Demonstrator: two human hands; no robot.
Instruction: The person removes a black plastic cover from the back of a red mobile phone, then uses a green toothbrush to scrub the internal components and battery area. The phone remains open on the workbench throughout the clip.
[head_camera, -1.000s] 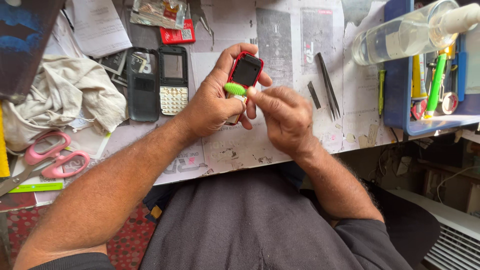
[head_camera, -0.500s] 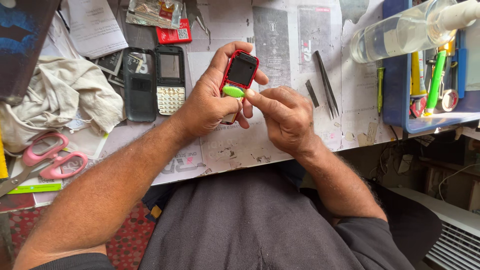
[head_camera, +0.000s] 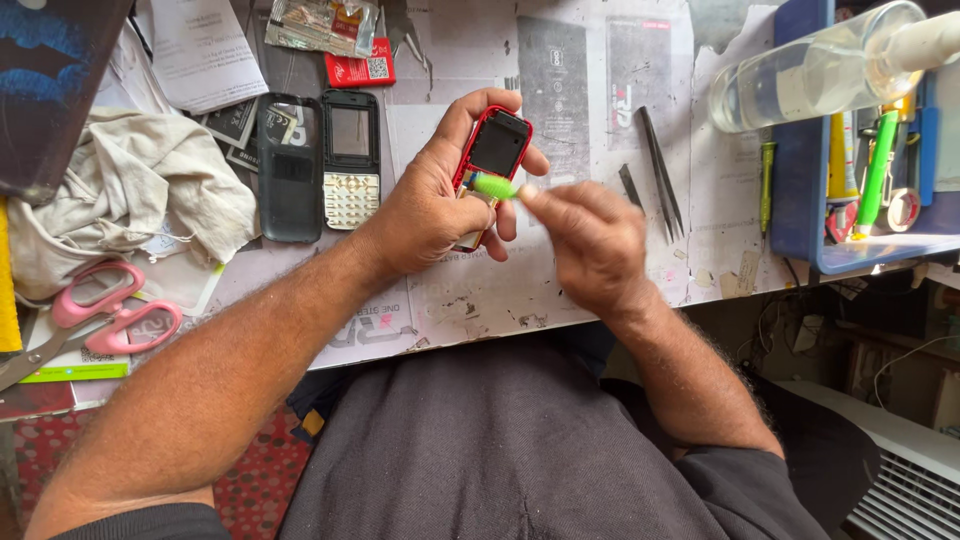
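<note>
Head view: the left hand (head_camera: 430, 205) is curled around a small red phone (head_camera: 492, 160), thumb along its near edge and fingers wrapped behind it, holding it tilted just above the paper-covered table (head_camera: 480, 300). The right hand (head_camera: 592, 240) is pressed together in a pinch on a green tool (head_camera: 494, 186), whose tip touches the lower face of the phone.

Just beyond the left hand's wrist side lie a dark phone shell (head_camera: 289, 167) and a keypad phone front (head_camera: 351, 158), side by side. Farther left sit a crumpled cloth (head_camera: 120, 200) and pink scissors (head_camera: 95, 320). Beyond the right hand's knuckles lie black tweezers (head_camera: 661, 185) and a short dark blade (head_camera: 631, 186), close together. Well to that hand's right stands a blue tray (head_camera: 800, 200) with a clear bottle (head_camera: 810, 75) lying across it.
</note>
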